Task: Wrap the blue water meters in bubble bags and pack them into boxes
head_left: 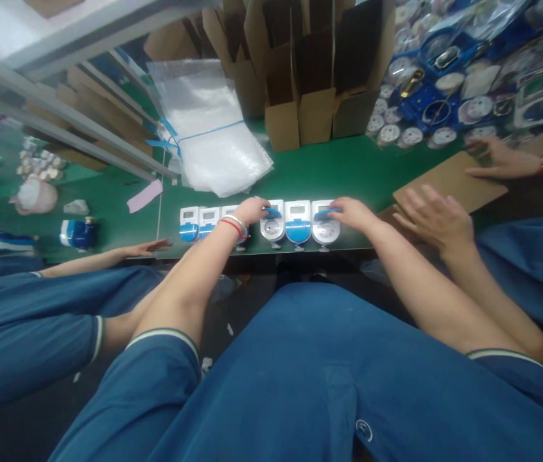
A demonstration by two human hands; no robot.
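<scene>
Several white water meters with blue lids stand in a row along the front edge of the green table. My left hand (251, 210), with a red cord and a pale bangle at the wrist, pinches the raised blue lid (272, 212) of one water meter (272, 229), whose round dial shows. Two places to the right, my right hand (354, 213) grips the lifted lid (328, 211) of the end meter (326, 232). Between them, a meter (298, 231) has its lid down over the dial. My left forearm partly hides another meter in the row.
Bubble-wrap bags (218, 141) tied with blue string and open cardboard boxes (314, 115) stand behind. Blue meter parts (435, 109) are heaped back right. A co-worker's hands (438, 221) handle cardboard (449, 183) at right; another person's hand (149, 248) rests at left.
</scene>
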